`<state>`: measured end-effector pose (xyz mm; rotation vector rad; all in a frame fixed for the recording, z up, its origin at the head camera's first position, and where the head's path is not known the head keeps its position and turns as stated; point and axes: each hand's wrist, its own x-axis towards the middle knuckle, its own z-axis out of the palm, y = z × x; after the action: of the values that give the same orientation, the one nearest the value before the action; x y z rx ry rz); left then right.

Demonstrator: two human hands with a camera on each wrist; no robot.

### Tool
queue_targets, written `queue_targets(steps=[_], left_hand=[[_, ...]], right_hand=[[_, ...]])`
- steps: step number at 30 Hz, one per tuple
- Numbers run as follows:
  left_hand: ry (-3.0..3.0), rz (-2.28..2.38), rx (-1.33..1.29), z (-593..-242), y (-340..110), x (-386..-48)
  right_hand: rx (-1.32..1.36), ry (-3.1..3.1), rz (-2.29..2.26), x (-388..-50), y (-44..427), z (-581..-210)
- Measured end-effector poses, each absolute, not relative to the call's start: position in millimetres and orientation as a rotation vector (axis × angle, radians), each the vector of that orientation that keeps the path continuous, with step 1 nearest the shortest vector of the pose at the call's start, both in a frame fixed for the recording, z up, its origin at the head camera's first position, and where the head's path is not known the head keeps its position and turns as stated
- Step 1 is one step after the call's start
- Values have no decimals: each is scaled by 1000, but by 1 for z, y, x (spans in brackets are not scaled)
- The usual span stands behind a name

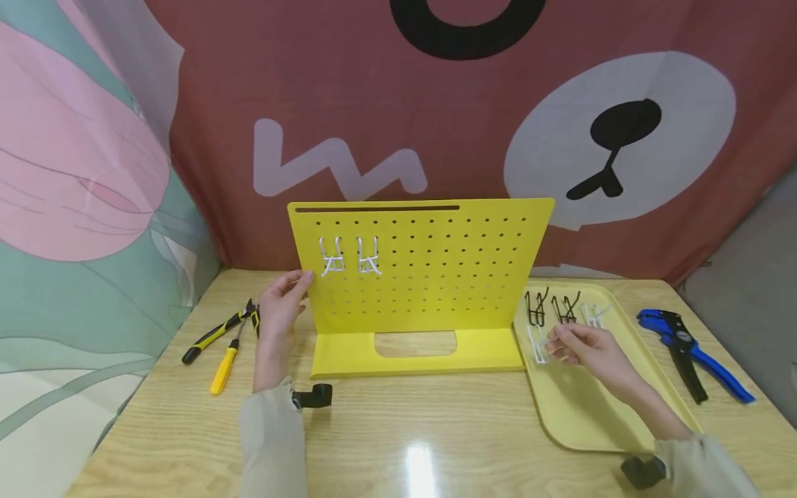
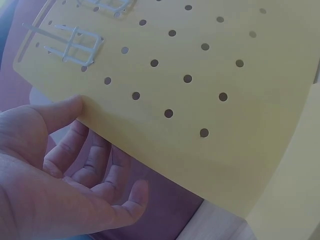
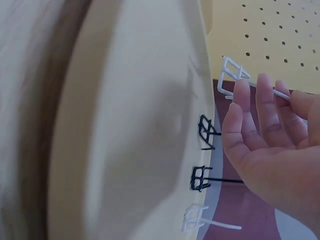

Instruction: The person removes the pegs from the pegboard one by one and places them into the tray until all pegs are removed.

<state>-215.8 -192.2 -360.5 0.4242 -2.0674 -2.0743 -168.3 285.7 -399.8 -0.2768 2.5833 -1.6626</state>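
Note:
The left hand (image 1: pixel 280 311) grips the left edge of the yellow pegboard (image 1: pixel 436 318), thumb on the front face and fingers behind, as the left wrist view shows. Two white wire hooks (image 1: pixel 333 263) (image 1: pixel 369 264) hang at the board's upper left. Over the tray's left side, the right hand (image 1: pixel 588 349) pinches the prong of another white hook (image 3: pixel 227 75) between thumb and fingers. Behind it, two black hooks (image 1: pixel 535 309) (image 1: pixel 565 311) and one more white hook (image 3: pixel 192 219) lie along the tray's far end.
The yellow tray (image 1: pixel 598 432) stands right of the board. Blue-handled pliers (image 1: pixel 691 349) lie beyond its right side. At the left are yellow-black pliers (image 1: pixel 214 335) and a yellow screwdriver (image 1: pixel 224 370). A printed cloth (image 1: pixel 461 124) hangs behind the table.

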Motion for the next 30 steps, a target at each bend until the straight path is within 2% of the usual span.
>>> queue_targets(steps=[14,30], left_hand=[[-2061,-2071,428,-360,-192,-216],[-2073,-2072,407,-362,-193,-215]], right_hand=[[-290,2577,-1632,-166,306,-413],[-280,2548,-1645,-167,305,-417]])
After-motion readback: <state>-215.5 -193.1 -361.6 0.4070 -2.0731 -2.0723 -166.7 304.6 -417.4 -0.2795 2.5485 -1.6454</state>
